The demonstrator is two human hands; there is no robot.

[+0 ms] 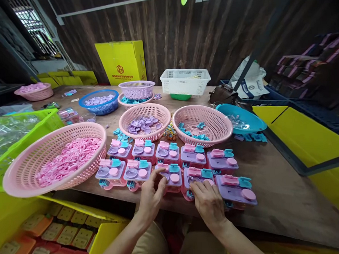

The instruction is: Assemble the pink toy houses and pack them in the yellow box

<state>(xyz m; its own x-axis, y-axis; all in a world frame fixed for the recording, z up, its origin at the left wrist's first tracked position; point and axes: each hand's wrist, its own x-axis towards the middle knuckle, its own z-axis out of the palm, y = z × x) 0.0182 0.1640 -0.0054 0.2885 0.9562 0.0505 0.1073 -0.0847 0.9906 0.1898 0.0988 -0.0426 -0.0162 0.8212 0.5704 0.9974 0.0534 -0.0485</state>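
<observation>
So I'm using the disc basket (143, 108), the pink one with purple discs in it, as the landmark here. Ten little plastic boxes (139, 173) sit in two rows of five on the wooden table (285, 200), right on the near side of it, with purple lids and pink and teal tabs on top.

Left hand (150, 197) is at the third front-row box (176, 183), in front of the disc basket and a touch to its right. Thumb and index are apart, curved around the lid's purple disc (166, 176); can't tell if they actually touch it. Right hand (209, 201) is on the next box (187, 175) over, further right of the basket, fingers bunched together on the lid. Can't tell if they're pinching anything, the hand covers it.

Big pink basket (25, 167) full of pink bits is left of the disc basket, teal-clip basket (211, 119) just beside it on the right, blue basket (104, 109) behind and left, white crate (184, 83) behind and right.
</observation>
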